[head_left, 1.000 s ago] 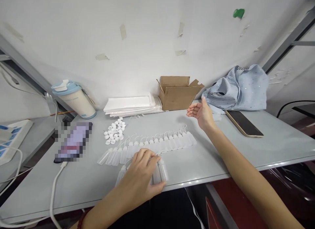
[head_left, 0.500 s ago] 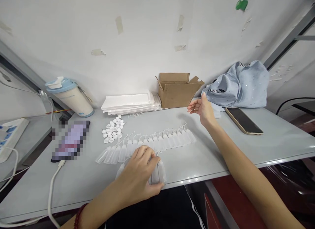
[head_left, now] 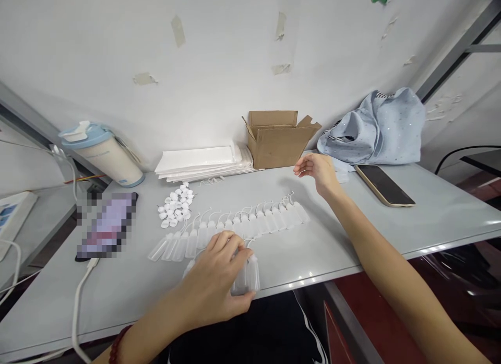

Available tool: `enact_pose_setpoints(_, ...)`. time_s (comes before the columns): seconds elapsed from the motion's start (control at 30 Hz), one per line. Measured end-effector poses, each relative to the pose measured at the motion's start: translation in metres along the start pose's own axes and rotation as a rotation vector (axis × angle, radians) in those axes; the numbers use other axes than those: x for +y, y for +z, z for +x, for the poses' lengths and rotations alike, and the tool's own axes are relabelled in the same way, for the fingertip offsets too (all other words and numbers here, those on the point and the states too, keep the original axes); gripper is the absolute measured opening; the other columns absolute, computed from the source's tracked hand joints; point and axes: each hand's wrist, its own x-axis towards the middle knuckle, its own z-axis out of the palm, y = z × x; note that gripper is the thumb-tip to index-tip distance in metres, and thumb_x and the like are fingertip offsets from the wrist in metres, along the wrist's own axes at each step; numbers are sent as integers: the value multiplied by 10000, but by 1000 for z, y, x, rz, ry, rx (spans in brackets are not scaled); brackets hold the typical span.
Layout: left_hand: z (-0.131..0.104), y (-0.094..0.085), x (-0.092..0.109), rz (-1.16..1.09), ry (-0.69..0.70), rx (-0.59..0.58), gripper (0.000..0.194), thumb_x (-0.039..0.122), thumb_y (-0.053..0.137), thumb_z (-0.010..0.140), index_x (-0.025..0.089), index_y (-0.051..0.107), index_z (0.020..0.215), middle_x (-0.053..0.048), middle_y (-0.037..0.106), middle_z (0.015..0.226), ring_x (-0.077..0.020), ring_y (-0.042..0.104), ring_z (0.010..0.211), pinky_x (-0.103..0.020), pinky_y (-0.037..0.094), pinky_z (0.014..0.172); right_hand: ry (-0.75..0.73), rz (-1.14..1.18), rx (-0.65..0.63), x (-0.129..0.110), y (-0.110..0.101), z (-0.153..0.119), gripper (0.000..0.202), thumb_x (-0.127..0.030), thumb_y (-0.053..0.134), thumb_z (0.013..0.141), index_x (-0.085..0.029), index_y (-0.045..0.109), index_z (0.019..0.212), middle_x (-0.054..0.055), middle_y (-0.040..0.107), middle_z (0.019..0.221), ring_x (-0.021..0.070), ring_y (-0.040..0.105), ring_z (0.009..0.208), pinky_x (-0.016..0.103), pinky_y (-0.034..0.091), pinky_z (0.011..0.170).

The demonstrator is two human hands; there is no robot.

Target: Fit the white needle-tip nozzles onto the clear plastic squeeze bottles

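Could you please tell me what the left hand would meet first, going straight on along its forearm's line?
Most likely the row of translucent tubes lying just ahead of the left hand, though depth is unclear.

Left grip (head_left: 221, 278) palm down, curled; right grip (head_left: 316, 172) raised, loosely bent, right arm (head_left: 385, 254) extended.

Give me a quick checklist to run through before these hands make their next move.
1. Left hand on the front tubes: ok, thumb and fingers touch them.
2. Every front tube visible: not ok, the hand covers some.
3. Right hand free: ok, raised, nothing visible in it.
4. Back tubes in a row: ok, side by side.
5. White caps lined up: not ok, loosely piled.
6. Cardboard box empty: cannot tell, inside hidden.
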Motion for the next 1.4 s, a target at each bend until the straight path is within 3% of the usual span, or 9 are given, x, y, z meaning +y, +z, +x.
enact_pose_setpoints(0.67, 5, 0, -2, 6, -15, -31, 334, 274, 637, 754, 125, 591, 1049, -119, 515, 1019, -283, 425, 978, -460, 438, 839, 7, -66, 11, -3, 1, -2, 249, -135, 389, 770, -168, 564, 596, 41, 629, 588, 123, 584, 503, 219, 455, 512)
enact_pose_setpoints(0.93, 4, -10, -6, 10, -13, -7, 429, 335, 647, 787, 124, 569, 1154, -125, 528, 1073, -290, 439, 1024, -459, 448, 856, -26, -248, -7, -6, -4, 0, 209, -155, 394, 771, -170, 557, 642, 37, 631, 635, 125, 597, 533, 227, 463, 525)
enact_pose_setpoints(1.03, 10, -23, -22, 42, -58, 100, 391, 377, 565, 861, 146, 580, 1177, -116, 544, 1085, -285, 452, 1046, -456, 449, 868, -42, -401, 10, -5, -10, 3, 120, -151, 444, 739, -176, 548, 684, 11, 601, 610, 126, 579, 496, 229, 433, 488)
enact_pose_setpoints(1.13, 26, -36, -52, 65, -171, 214, 364, 393, 466, 910, 147, 620, 1129, -110, 587, 1056, -282, 473, 1056, -462, 444, 907, -59, -586, 50, -4, -17, 7, 79, -141, 472, 722, -183, 536, 702, 1, 597, 592, 132, 566, 482, 249, 428, 516)
enact_pose_setpoints(1.23, 48, -47, -87, 189, -332, 179, 386, 367, 437, 902, 137, 622, 1151, -124, 616, 1107, -320, 477, 1118, -486, 443, 923, -67, -774, 84, -4, -27, 11, 83, -136, 485, 720, -184, 546, 691, 18, 617, 609, 162, 581, 538, 296, 450, 600)
enact_pose_setpoints(1.3, 63, -50, -108, 226, -355, 142, 370, 272, 406, 903, 110, 620, 1158, -145, 619, 1143, -332, 486, 1142, -505, 422, 953, -66, -894, 101, -2, -34, 14, 86, -134, 504, 714, -181, 572, 691, 45, 636, 645, 206, 610, 638, 331, 456, 664)
enact_pose_setpoints(1.4, 83, -48, -130, 255, -358, 89, 334, 169, 402, 908, 97, 626, 1145, -147, 625, 1169, -291, 516, 1163, -442, 412, 1002, -42, -1046, 114, 1, -44, 17, 106, -126, 531, 708, -170, 626, 720, 89, 664, 708, 271, 632, 791, 364, 451, 724)
